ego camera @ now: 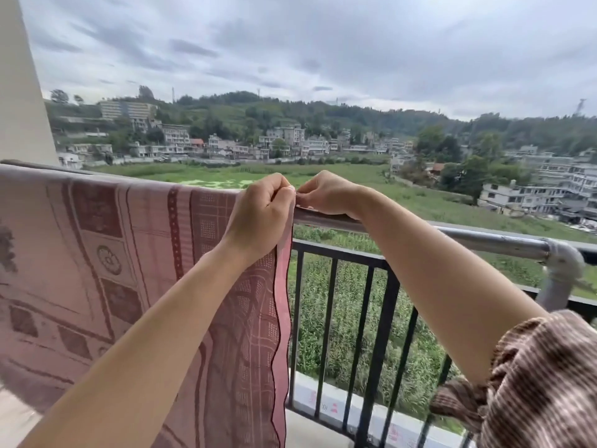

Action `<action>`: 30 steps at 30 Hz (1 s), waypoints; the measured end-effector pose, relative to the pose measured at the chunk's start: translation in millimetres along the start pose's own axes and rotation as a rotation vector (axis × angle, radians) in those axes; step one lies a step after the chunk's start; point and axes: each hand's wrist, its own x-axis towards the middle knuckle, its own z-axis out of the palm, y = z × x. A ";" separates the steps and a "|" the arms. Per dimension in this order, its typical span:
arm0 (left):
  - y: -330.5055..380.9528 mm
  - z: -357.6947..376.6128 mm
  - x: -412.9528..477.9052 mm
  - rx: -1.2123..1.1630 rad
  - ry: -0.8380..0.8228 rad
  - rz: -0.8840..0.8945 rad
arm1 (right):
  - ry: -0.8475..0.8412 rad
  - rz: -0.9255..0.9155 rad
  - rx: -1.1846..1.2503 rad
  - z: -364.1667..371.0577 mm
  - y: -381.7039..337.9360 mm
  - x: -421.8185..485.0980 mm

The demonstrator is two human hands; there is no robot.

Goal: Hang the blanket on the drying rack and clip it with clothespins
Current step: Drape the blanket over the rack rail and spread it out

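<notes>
Blanket (97,253) edge pinched by left hand (258,215), right hand (329,194).

Open balcony in daylight, diffuse under an overcast sky (323,43). Bounded at left by a pale column (19,76) and at front by a black railing (326,286) of vertical bars, set on a low white kerb (326,405). Overlooks a green field (355,189), with a tall crop just beyond the bars. Backed by multi-storey buildings (290,137) and wooded hills (323,111) carrying masts on the ridge.
</notes>
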 end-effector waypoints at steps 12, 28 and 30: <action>58.9 95.7 -37.0 0.099 0.055 -0.041 | 0.219 -0.139 -0.070 -69.1 83.2 -67.0; 182.2 235.0 -77.8 0.045 -0.033 0.053 | 0.350 -0.190 0.292 -139.9 224.8 -189.9; 180.2 242.7 -83.1 0.085 -0.083 0.027 | 0.275 -0.126 0.480 -124.6 247.9 -192.5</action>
